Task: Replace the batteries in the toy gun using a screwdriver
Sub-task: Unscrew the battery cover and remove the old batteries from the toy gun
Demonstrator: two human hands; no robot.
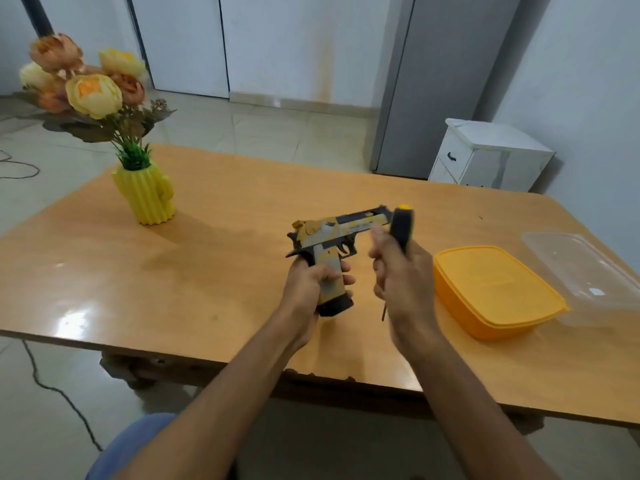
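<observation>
On the table [173,271], a vase [147,195] of flowers [86,84] stands at the far left. Near the middle, the left hand [308,285] holds the toy gun [332,244] above the tabletop, with the right hand [398,271] and its screwdriver [401,230] just beside it on the right. Further right lies a lid [491,289], and behind it, near the table's right edge, a container [581,268]. A cabinet [485,157] stands on the floor beyond the table.

Wooden table [214,271], brown and shiny; yellow vase [147,194] of flowers standing near the far left corner; orange box [495,292] on the right; clear tub [588,271] just beside it.
</observation>
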